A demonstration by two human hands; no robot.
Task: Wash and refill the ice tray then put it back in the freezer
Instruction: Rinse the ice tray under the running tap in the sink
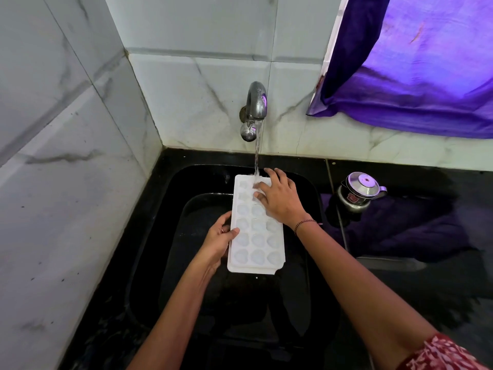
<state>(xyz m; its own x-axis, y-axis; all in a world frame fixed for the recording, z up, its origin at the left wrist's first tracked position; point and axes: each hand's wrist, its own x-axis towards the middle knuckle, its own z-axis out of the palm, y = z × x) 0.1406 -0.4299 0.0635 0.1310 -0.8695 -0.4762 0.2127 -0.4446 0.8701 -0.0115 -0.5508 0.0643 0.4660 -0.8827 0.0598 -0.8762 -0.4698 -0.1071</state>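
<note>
A white ice tray (256,241) with rows of rounded cups is held above the black sink (306,188), cups facing up. My left hand (220,240) grips its left long edge, thumb on top. My right hand (280,198) lies flat over the tray's far right cups, fingers spread. Water runs from the steel tap (256,102) on the tiled wall and lands on the tray's far end, just left of my right fingers.
A small steel lidded pot (357,192) stands on the black counter right of the sink. A purple cloth (416,62) hangs over the wall at upper right. Marble-look tiled walls close the left side and back.
</note>
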